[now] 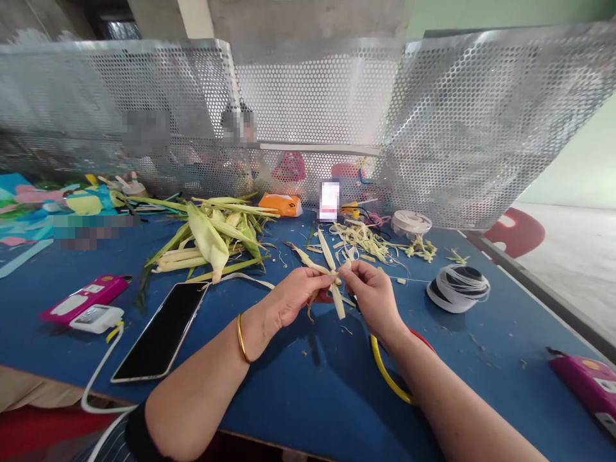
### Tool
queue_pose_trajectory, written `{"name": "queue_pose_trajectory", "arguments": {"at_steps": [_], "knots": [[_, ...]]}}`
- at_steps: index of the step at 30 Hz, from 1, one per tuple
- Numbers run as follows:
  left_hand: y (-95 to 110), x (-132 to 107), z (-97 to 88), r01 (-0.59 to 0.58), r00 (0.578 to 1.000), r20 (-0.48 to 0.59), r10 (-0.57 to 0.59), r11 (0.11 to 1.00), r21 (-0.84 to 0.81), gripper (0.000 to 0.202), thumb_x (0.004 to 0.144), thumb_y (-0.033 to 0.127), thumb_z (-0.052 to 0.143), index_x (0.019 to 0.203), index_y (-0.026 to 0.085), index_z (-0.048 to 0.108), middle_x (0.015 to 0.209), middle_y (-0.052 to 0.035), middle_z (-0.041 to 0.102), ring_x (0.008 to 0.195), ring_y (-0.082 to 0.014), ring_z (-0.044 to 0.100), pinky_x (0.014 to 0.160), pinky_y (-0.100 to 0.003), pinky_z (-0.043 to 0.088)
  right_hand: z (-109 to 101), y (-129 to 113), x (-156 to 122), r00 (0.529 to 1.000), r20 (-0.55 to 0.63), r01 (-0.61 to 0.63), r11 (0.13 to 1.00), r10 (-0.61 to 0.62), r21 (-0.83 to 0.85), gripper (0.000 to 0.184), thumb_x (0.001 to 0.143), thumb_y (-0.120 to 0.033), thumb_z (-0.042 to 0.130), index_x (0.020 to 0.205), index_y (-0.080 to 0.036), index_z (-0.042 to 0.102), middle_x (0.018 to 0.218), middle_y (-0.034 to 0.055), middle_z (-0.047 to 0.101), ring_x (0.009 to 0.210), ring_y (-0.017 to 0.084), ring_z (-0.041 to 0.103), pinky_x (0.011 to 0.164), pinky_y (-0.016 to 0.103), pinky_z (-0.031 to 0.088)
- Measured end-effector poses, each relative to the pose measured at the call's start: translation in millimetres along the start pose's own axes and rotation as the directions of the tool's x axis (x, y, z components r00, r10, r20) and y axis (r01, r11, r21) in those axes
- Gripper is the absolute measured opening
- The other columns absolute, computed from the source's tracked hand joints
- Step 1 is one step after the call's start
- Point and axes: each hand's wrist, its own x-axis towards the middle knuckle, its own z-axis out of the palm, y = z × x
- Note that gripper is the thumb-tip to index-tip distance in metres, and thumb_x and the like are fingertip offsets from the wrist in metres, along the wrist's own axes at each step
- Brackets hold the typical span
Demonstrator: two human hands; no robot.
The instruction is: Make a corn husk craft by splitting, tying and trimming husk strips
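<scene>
Above the blue table, both hands meet over a small bundle of pale corn husk strips (326, 247) whose ends stick out in several directions. My left hand (299, 292) pinches it from the left. From the right, the thumb and fingertips of my right hand (373, 292) close on the middle of the same bundle. A thin white thread runs rightward to a spool of white thread (457, 290). Under my right forearm lies a yellow and red loop (382, 369), mostly hidden, perhaps a scissors handle.
A heap of green corn husks (209, 240) lies at the left, near a black-screened phone (161, 333). Husk scraps (363, 237), a roll of white tape (411, 222) and an orange packet (280, 205) stand farther back. A perforated metal screen (312, 96) borders the table; a person sits behind it.
</scene>
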Motion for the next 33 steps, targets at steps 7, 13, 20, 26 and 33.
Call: {"name": "queue_pose_trajectory", "arguments": {"at_steps": [7,13,20,26,33], "knots": [[-1.8,0.9,1.2,-0.044,0.999,0.021,0.043,0.999,0.01,0.034,0.066,0.042,0.079,0.073,0.012,0.067,0.067,-0.0015,0.06,0.061,-0.0101,0.053,0.068,-0.028,0.046,-0.2,-5.5,-1.3,1.0,0.006,-0.004,1.0,0.004,0.019,0.026,0.076,-0.042,0.067,0.065,-0.019,0.059,0.053,-0.0048,0.046,0.051,0.01,0.037,0.051,0.025,0.031],[-1.9,1.1,-0.8,-0.079,0.997,0.027,0.078,0.997,0.026,0.034,0.068,0.043,0.077,0.079,0.012,0.068,0.065,-0.002,0.061,0.065,-0.0134,0.057,0.069,-0.03,0.045,-3.8,-7.6,2.5,0.985,0.134,-0.127,0.982,0.108,0.143,0.031,0.064,-0.043,0.078,0.081,-0.018,0.068,0.063,-0.0023,0.058,0.056,0.012,0.048,0.058,0.027,0.041],[-0.7,1.7,-4.3,-0.077,0.997,-0.003,0.077,0.997,0.009,0.027,0.069,0.038,0.076,0.075,0.013,0.067,0.063,0.0011,0.056,0.057,-0.0086,0.049,0.067,-0.027,0.043,-21.1,-6.0,10.4,0.965,0.196,-0.181,0.983,0.176,0.009,0.028,0.065,-0.042,0.078,0.065,-0.018,0.064,0.06,-0.0022,0.058,0.059,0.012,0.049,0.06,0.026,0.039],[2.9,-2.6,-0.9,-0.047,0.998,0.038,0.046,0.998,0.044,0.026,0.07,0.038,0.073,0.076,0.013,0.068,0.065,-0.0015,0.06,0.062,-0.0122,0.054,0.068,-0.028,0.044,-19.8,-7.7,6.7,0.898,0.332,-0.366,0.909,0.289,0.198,0.029,0.068,-0.043,0.075,0.071,-0.019,0.058,0.065,-0.0021,0.061,0.05,0.009,0.052,0.061,0.029,0.047],[3.5,-4.7,0.8,-0.008,0.998,0.06,0.004,0.998,0.065,0.025,0.067,0.036,0.075,0.07,0.013,0.066,0.064,0.0007,0.055,0.056,-0.0081,0.045,0.059,-0.024,0.038,-26.5,-12.9,8.7,0.849,0.424,-0.421,0.888,0.314,0.185,0.031,0.067,-0.04,0.077,0.071,-0.018,0.055,0.048,-0.011,0.034,0.039,0.002,0.017,0.041,0.021,0.009]]}}
